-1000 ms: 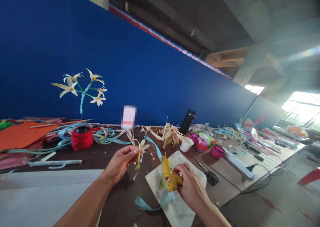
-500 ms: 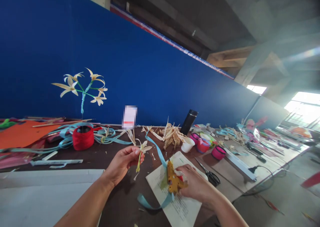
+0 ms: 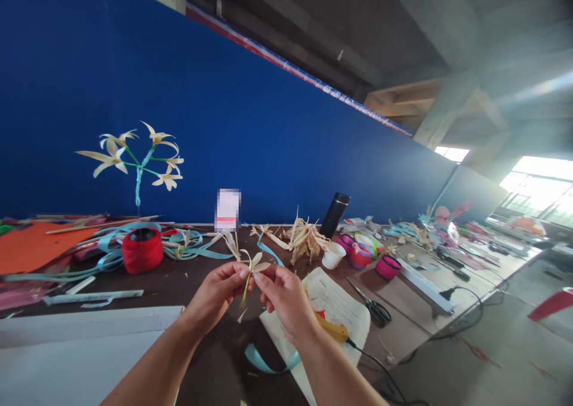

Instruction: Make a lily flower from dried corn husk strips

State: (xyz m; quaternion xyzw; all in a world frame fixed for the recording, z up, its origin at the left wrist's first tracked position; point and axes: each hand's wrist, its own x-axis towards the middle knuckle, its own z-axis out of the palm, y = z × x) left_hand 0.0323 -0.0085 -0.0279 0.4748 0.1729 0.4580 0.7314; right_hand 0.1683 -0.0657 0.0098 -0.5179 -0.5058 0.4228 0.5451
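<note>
Flower (image 3: pixel 253 264) in your left hand (image 3: pixel 217 292), right fingertips at its petals

Your left thumb and forefinger pinched the pale flower just below its petals, thin greenish stem hanging down below the fingers. Your right hand (image 3: pixel 286 301) was at the other side of it, thumb and fingertips right up against the petals; couldn't tell whether they gripped it or only touched it. Flower was held up over the dark table (image 3: pixel 215 346), roughly mid-view, between your two hands.

Next out: yellow glue gun (image 3: pixel 335 329) lay on the printed paper (image 3: pixel 347 301), partly hidden by your right forearm, black cord (image 3: pixel 376 361) running off toward the lower right. Blue ribbon (image 3: pixel 264 361) curled at the paper's near-left edge. Scissors (image 3: pixel 378 311) lay just right of the paper.

Farther out: white cup (image 3: pixel 333 255) beside a pile of dry husks (image 3: pixel 305 242), black bottle (image 3: pixel 335 215) tilted behind them. To the left, red spool (image 3: pixel 142 255) among blue cords, orange sheet (image 3: pixel 40 248) past it, large white board (image 3: pixel 85 358) nearer you. Spray of cream flowers (image 3: pixel 139 170) stood upright against the blue wall (image 3: pixel 250 107)
</note>
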